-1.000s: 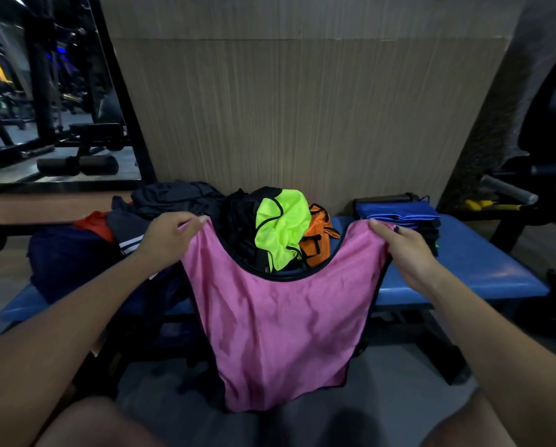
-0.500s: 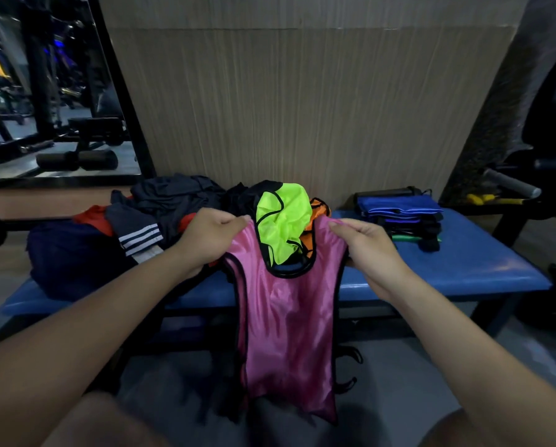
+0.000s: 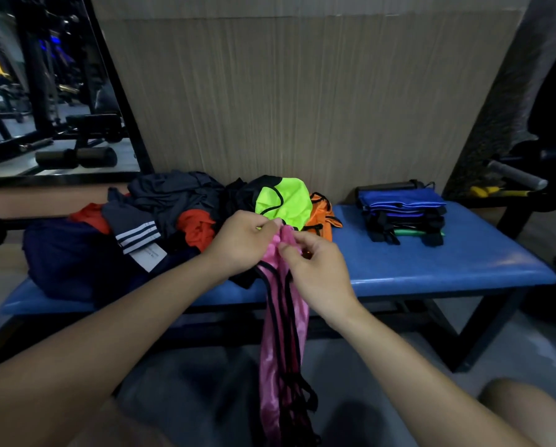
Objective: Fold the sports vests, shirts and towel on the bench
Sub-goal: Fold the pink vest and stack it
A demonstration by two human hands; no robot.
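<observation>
**Presently on the table: unfolded heap, one vest in hand, folded stack**

Left of frame: heap of unfolded garments (image 3: 160, 221) on the blue table (image 3: 431, 266), with a neon-yellow vest (image 3: 283, 201) and an orange vest (image 3: 323, 221) at its right end. Centre: left hand (image 3: 241, 243) and right hand (image 3: 315, 269) side by side, each grip pinching the top of the pink vest (image 3: 283, 350), which hangs narrow below the table edge. Right: stack of folded items (image 3: 402, 214), blue on top.
</observation>
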